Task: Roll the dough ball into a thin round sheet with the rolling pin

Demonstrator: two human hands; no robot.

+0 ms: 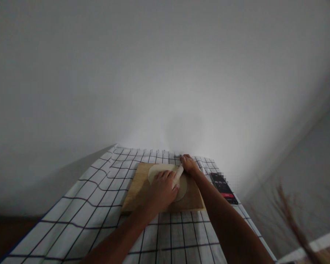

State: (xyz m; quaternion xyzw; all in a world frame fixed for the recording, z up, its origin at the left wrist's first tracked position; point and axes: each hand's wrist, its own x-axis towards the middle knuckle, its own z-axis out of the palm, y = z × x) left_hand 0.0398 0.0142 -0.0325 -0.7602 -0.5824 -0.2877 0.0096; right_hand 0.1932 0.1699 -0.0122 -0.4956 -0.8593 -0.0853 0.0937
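A flat, pale sheet of dough (154, 170) lies on a wooden board (137, 183), partly covered by my left hand. A short light rolling pin (178, 173) rests slantwise across it. My right hand (189, 164) is closed around the pin's far end, near the board's back right corner. At the near end, my left hand (165, 187) is over the pin with its thumb to the right and fingers curved forward above the dough. The palm hides that end of the pin. A paler round area (183, 190) shows on the board beside my left thumb.
The board stands on a table with a white, black-checked cloth (99, 190). A phone (224, 189) with a lit timer screen lies right of my right forearm. Behind the table rises a plain wall (154, 91). Blurred dry twigs (291, 220) stand at the lower right.
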